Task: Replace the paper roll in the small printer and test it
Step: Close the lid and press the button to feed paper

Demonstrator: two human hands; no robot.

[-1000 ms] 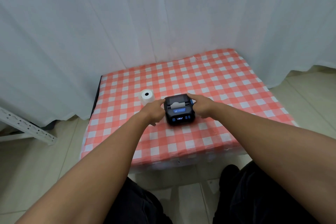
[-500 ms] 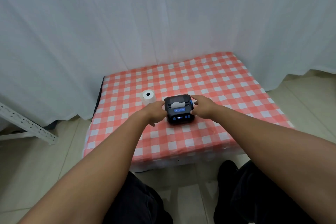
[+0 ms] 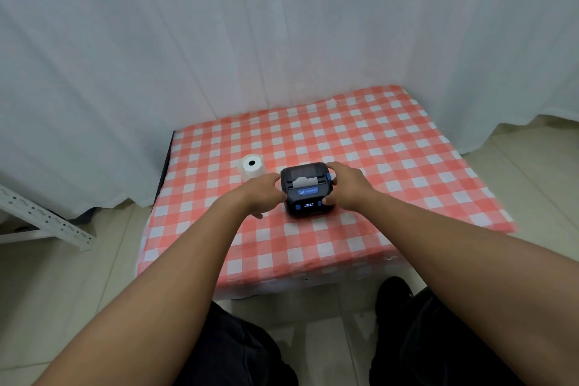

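A small black printer with blue buttons and a lit display sits near the middle of a low table covered in a red-and-white checked cloth. A short strip of white paper shows at its slot. My left hand presses against the printer's left side. My right hand grips its right side, fingers over the top right corner and thumb at the front. A white paper roll stands on end on the cloth, just behind my left hand and apart from the printer.
White curtains hang close behind the table. A white perforated metal bracket lies on the tiled floor at the left. My dark-trousered knees are close to the table's front edge.
The view has shifted slightly. Both hands stay on the printer's sides; my right thumb has come down to the printer's front corner.
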